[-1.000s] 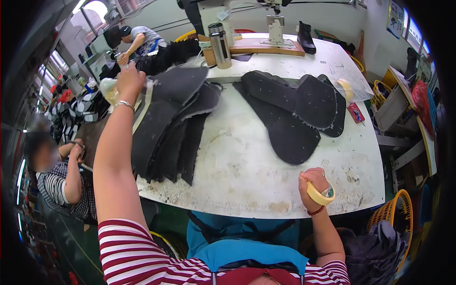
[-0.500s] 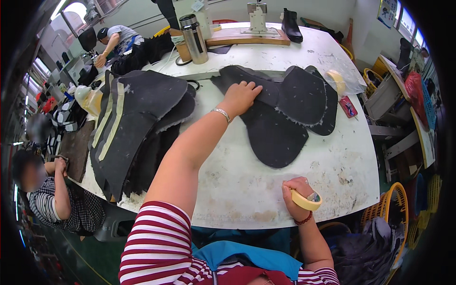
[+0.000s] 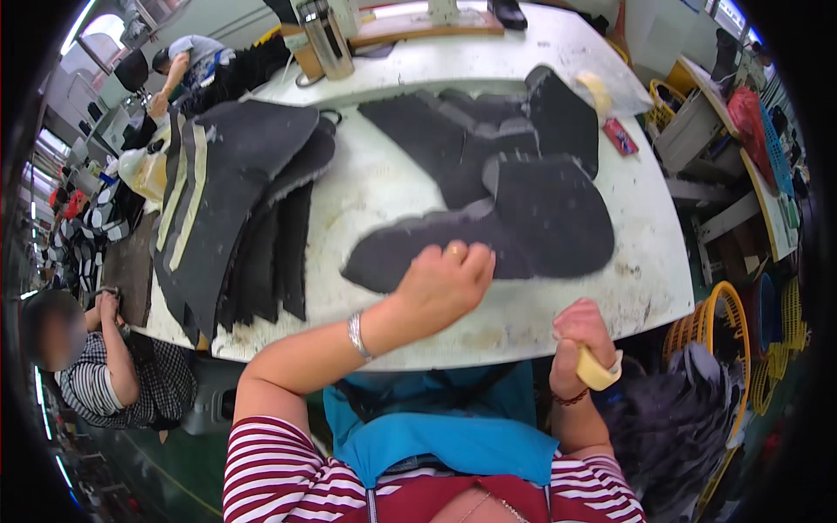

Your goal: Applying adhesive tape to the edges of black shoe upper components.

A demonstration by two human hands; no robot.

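Note:
A black, boot-shaped fabric piece with pale frayed edges lies across the near middle of the white table. My left hand is closed on its lower edge, the fingers curled under and a ring showing. Behind it, more black fabric pieces lie folded over one another. My right hand is closed in a fist beyond the table's front edge, gripping a roll of cream masking tape. To the left, a thick stack of black fabric pieces carries two pale tape strips and drapes toward the table's edge.
A steel thermos and a black boot stand at the back. A red packet and another tape roll lie at right. Below right is a yellow basket of dark scraps. One person sits at left; another bends over farther back.
My left hand has pulled one fabric piece from the pile toward me, near the front edge. My right hand has shifted slightly right, still with the tape roll. The view has tilted down.

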